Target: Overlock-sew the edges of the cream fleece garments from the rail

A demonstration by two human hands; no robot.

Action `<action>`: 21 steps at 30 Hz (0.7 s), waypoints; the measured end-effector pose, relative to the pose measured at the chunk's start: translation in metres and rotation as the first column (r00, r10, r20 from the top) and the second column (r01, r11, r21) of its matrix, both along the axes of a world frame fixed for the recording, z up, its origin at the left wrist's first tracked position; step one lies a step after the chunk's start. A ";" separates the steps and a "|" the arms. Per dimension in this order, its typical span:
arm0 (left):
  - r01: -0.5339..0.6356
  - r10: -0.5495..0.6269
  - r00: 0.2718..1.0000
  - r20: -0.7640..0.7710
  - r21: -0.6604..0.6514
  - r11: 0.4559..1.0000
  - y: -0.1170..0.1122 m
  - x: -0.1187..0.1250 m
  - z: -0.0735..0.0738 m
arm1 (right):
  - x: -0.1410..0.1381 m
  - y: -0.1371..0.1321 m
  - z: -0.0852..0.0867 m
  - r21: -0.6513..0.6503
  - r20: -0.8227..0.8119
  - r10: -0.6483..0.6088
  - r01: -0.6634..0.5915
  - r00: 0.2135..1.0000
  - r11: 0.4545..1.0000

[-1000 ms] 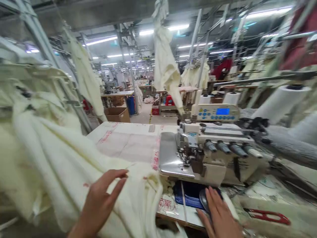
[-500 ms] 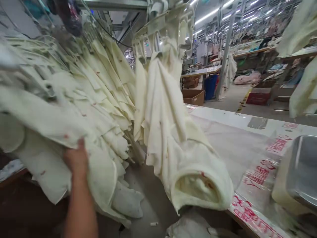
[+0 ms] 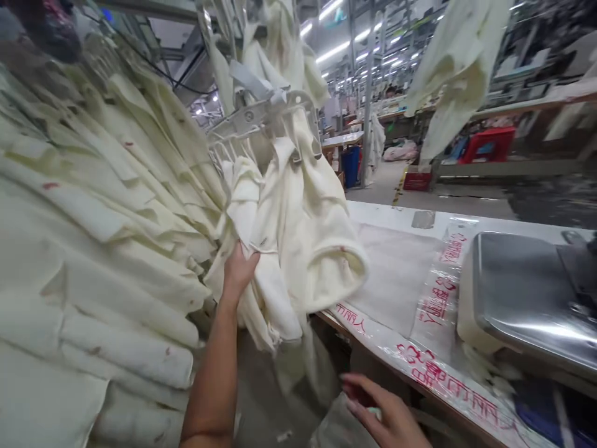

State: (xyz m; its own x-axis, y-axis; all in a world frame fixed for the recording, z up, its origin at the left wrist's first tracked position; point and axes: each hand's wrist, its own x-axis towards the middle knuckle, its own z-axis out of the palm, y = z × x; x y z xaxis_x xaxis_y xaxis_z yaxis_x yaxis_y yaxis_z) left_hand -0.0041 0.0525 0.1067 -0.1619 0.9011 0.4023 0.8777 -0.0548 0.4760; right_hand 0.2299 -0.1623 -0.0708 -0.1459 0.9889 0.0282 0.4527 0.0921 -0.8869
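My left hand (image 3: 239,272) is raised and closed on a cream garment (image 3: 298,242) that hangs from a white clip hanger (image 3: 261,118) beside the table. Its folded sleeve end juts out toward the table. My right hand (image 3: 382,414) is low at the bottom edge, fingers spread and holding nothing, just below the table's front edge. A dense row of the same cream garments (image 3: 102,205) hangs on the left.
A white worktable (image 3: 401,274) with red-printed plastic film runs to the right. The metal plate of a sewing machine (image 3: 522,298) sits on it at the right. More cream pieces hang overhead (image 3: 457,68). Aisle, blue bin and red crates lie behind.
The view swung from the sewing machine to the hanging rack. My left hand moved from the left bundle to the clipped garment and took hold of it. My right hand came back into view, low.
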 end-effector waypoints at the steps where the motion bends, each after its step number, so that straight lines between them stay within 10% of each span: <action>1: 0.026 -0.026 1.000 -0.002 -0.001 1.000 -0.004 0.008 0.004 | -0.014 0.008 -0.010 -0.044 -0.042 -0.039 0.037 0.998 0.998; 7: 0.007 -0.007 1.000 0.015 -0.019 1.000 -0.041 0.016 0.012 | -0.071 0.058 -0.044 0.025 -0.028 -0.268 0.269 0.963 0.963; 13: 0.027 -0.041 0.998 0.045 0.281 0.959 -0.065 -0.001 -0.002 | -0.026 0.042 0.003 0.110 -0.082 -0.267 0.275 0.960 0.955; 16: 0.232 -0.215 0.972 -0.093 0.489 0.841 -0.089 0.017 -0.006 | 0.012 0.011 0.045 0.200 -0.096 -0.323 0.336 0.942 0.921; 19: 0.784 -0.707 0.621 -0.339 0.266 0.561 -0.111 0.041 -0.022 | 0.045 -0.009 0.094 0.249 -0.175 -0.459 0.490 0.871 0.835; 21: 0.872 -0.780 0.483 -0.398 0.136 0.470 -0.116 0.049 -0.049 | 0.062 -0.014 0.119 0.284 -0.215 -0.526 0.568 0.823 0.772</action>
State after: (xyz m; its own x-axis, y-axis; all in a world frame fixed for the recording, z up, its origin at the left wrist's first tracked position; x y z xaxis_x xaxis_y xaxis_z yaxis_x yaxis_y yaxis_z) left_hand 0.0452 -0.0638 0.0573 0.7399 0.3842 0.5522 0.4148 -0.9068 0.0751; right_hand 0.2915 -0.1758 0.0477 0.4421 0.8305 0.3388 0.4100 0.1488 -0.8999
